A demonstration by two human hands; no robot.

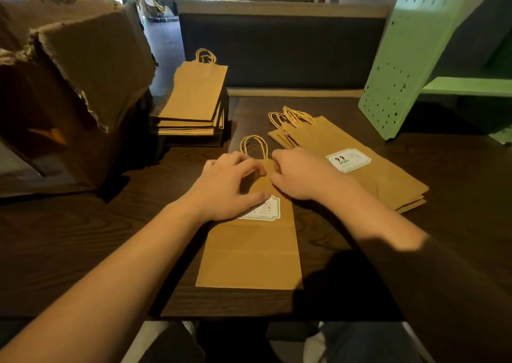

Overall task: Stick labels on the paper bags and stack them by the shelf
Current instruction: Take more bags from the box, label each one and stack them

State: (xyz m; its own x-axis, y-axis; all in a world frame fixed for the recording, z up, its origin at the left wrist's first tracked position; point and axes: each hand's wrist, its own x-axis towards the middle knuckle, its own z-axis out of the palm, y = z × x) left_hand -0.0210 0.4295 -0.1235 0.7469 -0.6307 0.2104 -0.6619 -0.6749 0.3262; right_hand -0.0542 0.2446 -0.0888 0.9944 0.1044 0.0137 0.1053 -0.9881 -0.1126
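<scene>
A flat brown paper bag lies in front of me on the dark wooden table, its twine handles pointing away. A white label sits on its upper half. My left hand rests on the bag with curved fingers, its thumb touching the label's left part. My right hand rests on the bag's top edge, fingers bent down onto the paper. To the right, a pile of labelled bags lies near the green shelf. An unlabelled stack of bags sits at the back left.
A torn cardboard box stands on the left of the table. A dark bench backrest runs behind the table. The green perforated shelf leans over the table's right rear corner.
</scene>
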